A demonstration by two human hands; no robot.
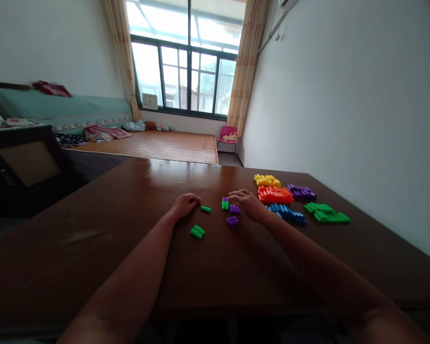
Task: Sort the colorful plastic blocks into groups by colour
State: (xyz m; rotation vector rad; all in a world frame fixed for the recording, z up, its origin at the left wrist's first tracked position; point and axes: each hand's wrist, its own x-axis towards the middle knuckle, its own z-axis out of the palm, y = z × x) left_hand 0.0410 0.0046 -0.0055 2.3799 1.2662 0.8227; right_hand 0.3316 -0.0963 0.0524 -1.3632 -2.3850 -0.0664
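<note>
My left hand (186,204) rests on the table with its fingers loosely bent and apart, and nothing shows in them. Just right of its fingertips lies one short green plastic stick (205,209). Several more green sticks (197,231) lie together nearer to me. My right hand (250,204) is stretched out flat-fingered, its fingertips beside a small upright-lying row of sticks, purple at the far end and green at the near end (225,204). Below those fingers sits a purple row (234,209), and nearer to me a smaller purple group (232,220).
Right of my right hand lie sorted rows of yellow (267,180), orange-red (275,194), blue (287,213), purple (301,191) and green (327,213) sticks. The brown table (93,267) adjoins a white wall (361,119) at right. Beyond it stands a bed (157,143).
</note>
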